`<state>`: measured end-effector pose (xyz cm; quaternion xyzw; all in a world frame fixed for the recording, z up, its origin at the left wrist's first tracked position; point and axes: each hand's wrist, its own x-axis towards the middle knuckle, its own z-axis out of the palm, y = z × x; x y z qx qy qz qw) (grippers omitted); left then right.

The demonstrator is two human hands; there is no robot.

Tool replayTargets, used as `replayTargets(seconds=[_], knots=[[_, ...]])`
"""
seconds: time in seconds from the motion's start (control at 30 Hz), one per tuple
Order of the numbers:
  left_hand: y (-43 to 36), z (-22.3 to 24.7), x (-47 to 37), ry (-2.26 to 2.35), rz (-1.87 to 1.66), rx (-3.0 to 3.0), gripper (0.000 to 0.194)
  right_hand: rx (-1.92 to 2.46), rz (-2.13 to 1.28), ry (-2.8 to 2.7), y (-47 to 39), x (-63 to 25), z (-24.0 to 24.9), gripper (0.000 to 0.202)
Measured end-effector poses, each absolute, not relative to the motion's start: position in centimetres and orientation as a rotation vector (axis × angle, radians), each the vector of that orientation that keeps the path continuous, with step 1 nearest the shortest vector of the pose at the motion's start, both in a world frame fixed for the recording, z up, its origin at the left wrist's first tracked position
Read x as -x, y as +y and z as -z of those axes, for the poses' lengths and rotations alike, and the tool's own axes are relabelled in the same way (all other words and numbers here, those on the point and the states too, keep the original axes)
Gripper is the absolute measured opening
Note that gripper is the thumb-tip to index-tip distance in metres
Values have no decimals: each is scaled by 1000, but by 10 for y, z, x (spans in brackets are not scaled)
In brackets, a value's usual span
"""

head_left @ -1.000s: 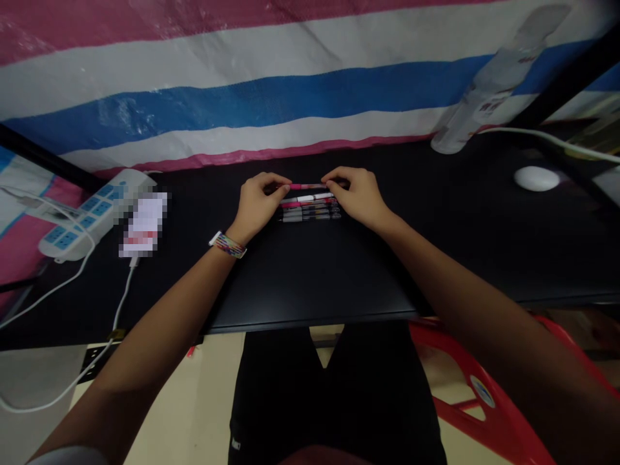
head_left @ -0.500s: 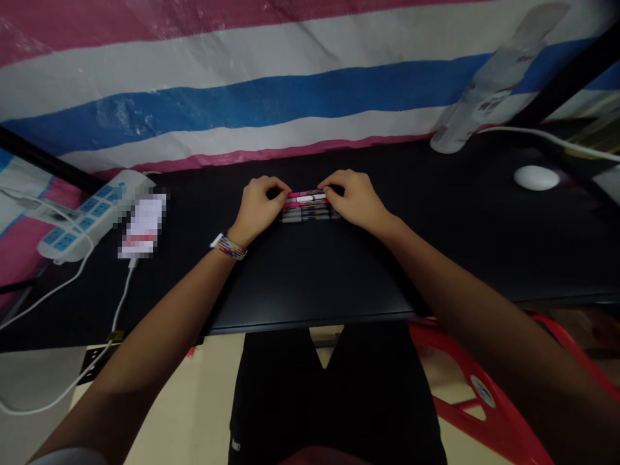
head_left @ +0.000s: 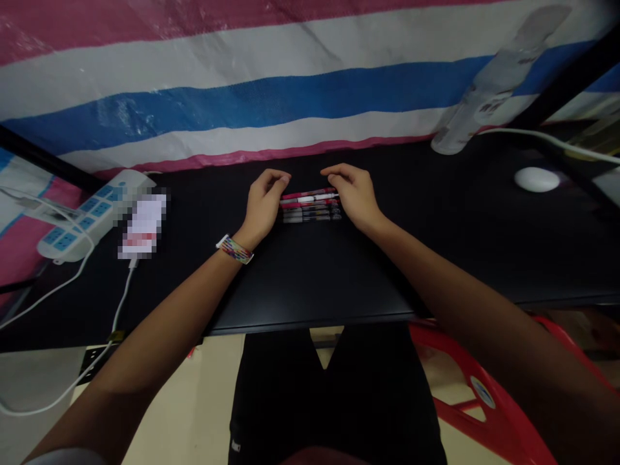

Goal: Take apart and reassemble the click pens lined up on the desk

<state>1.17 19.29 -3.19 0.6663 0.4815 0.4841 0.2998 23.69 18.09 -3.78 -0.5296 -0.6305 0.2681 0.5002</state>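
Observation:
Several pens (head_left: pixel 312 212) lie side by side in a row on the black table (head_left: pixel 310 271). At the far side is a red pen (head_left: pixel 305 194), and a white pen (head_left: pixel 312 198) lies close to it. Nearer me are dark pens with greyish clear ends. My left hand (head_left: pixel 261 203), with a woven multicoloured band (head_left: pixel 235 248) on its wrist, is at the row's left end. Its thumb and forefinger reach past the far pen and hold nothing. My right hand (head_left: pixel 357 196) hovers at the right end, fingers apart and empty, partly covering the pen tips.
To the left are a white power strip (head_left: pixel 97 216), a blurred-out phone (head_left: pixel 144 226) and white cables (head_left: pixel 123 297). A clear bottle (head_left: pixel 489 97) and a white mouse (head_left: pixel 537 179) stand at the right. Striped sheeting (head_left: pixel 252 103) hangs behind. A red stool (head_left: pixel 465 381) is below the table.
Both hands have let go of the far pens and moved slightly away from me. More of the red and white pens now shows; the row stays in place.

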Motion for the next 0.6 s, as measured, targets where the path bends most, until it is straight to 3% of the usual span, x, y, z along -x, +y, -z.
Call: replayTargets(seconds=[0.2, 0.6], knots=[[187, 28, -21, 1240, -1285, -1700, 24, 1216, -817, -1412, 176, -223, 35, 38], [173, 25, -34, 1176, -1269, -1609, 27, 1243, -744, -1479, 172, -223, 36, 35]])
